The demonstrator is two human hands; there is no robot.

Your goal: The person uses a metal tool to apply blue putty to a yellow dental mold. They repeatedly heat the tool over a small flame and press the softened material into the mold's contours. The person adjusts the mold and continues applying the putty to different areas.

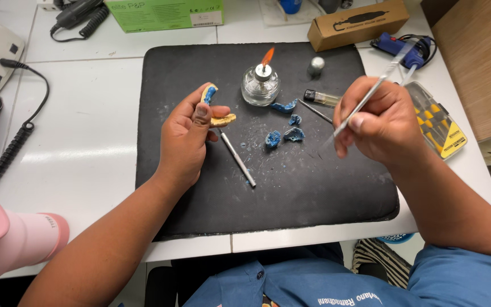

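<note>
Here, yellow dental cast (221, 119) pinched in left hand (186, 142), thin metal tool (365, 101) gripped in right hand (382, 122).

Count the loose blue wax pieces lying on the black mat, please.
4: one just right of the glass burner, one below it, and two lower, side by side. Smaller crumbs are not counted.

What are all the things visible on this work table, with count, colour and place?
Rubber mat: one, black, table centre.
Glass spirit lamp: one, clear, lit, mat top.
Wax lumps: several, blue, mat centre.
Metal instrument: one, silver, lying on mat.
Lighter: one, yellowish, right of lamp.
Cardboard box: one, brown, top right.
Green box: one, top.
Screwdriver case: one, yellow-black, right edge.
Left hand: holds yellow-blue dental cast.
Right hand: holds thin metal tool.
</note>
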